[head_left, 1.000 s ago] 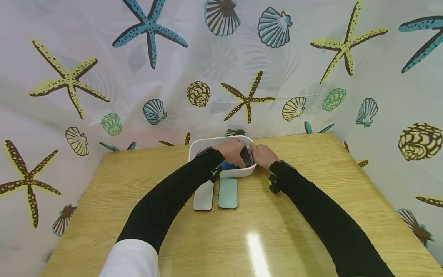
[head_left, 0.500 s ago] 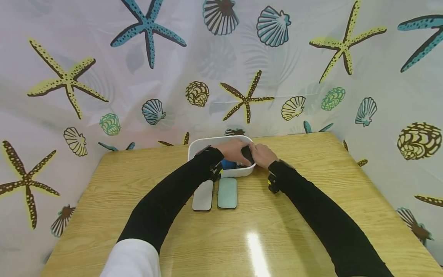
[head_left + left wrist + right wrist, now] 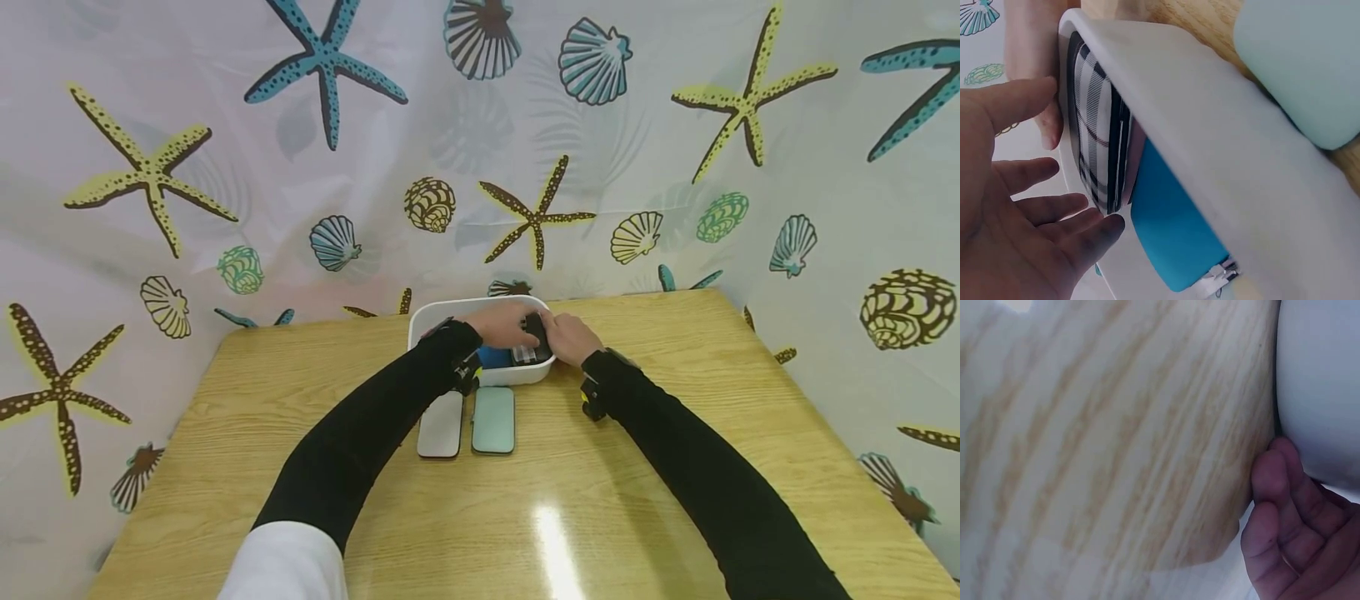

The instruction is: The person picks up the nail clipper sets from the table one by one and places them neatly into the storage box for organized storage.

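A white plastic bin (image 3: 450, 310) stands near the back of the table. My left hand (image 3: 501, 325) is over it; in the left wrist view its fingers are spread beside a black-and-white plaid wallet (image 3: 1092, 103), holding nothing. That wallet stands upright at the bin's right end, with a pink edge (image 3: 1133, 156) beside it. A blue pouch (image 3: 1172, 219) with a zip pull lies next to these. My right hand (image 3: 572, 337) grips the bin's right rim, its curled fingers against the outer wall in the right wrist view. The left forearm hides part of the bin's contents.
In front of the bin, a white case (image 3: 440, 425) and a mint-green case (image 3: 493, 421) lie side by side on the wooden table (image 3: 630, 508). A curtain (image 3: 420, 108) printed with starfish and shells hangs behind and along the sides.
The left hand has let go of the wallet at the bin's right end and drawn slightly left. The pink edge is covered in the head view. The right hand stays at the rim.
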{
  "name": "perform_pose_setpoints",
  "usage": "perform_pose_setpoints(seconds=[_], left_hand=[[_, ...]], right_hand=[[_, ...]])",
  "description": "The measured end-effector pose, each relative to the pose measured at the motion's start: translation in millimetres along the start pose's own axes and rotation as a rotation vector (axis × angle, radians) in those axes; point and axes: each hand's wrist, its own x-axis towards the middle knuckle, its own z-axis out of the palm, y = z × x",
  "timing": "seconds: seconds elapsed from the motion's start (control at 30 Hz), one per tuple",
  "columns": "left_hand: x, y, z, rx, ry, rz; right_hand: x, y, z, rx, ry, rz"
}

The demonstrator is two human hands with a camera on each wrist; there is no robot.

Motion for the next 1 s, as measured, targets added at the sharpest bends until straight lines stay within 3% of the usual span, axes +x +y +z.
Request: perform_pose_setpoints(seconds=[0.13,0.23,0.57,0.7,0.9,1.0], left_hand=[[-7.2,-8.4,-2.1,-0.06,0.025,-0.043],[-18.3,-12.0,-5.4,-0.042,0.052,-0.052],[-82.5,7.0,-6.6,0.104,0.198,0.01],[-104.4,17.3,4.1,0.188,0.237,0.039],[-130.4,26.2,28.2,0.245,0.243,0.113],[-139.5,29.2,41.7,0.28,0.219,0.093]], right_hand=[[-0.5,-1.2,0.5,0.01,-0.007,0.007],[-0.5,-1.2,1.1,0.013,-0.008,0.017],[1.0,-0.4,1.8,0.019,-0.01,0.049],[1.7,0.5,1.6,0.029,-0.012,0.052],[3.0,2.1,2.8,0.024,-0.007,0.044],[4.7,2.7,4.2,0.016,-0.01,0.044]])
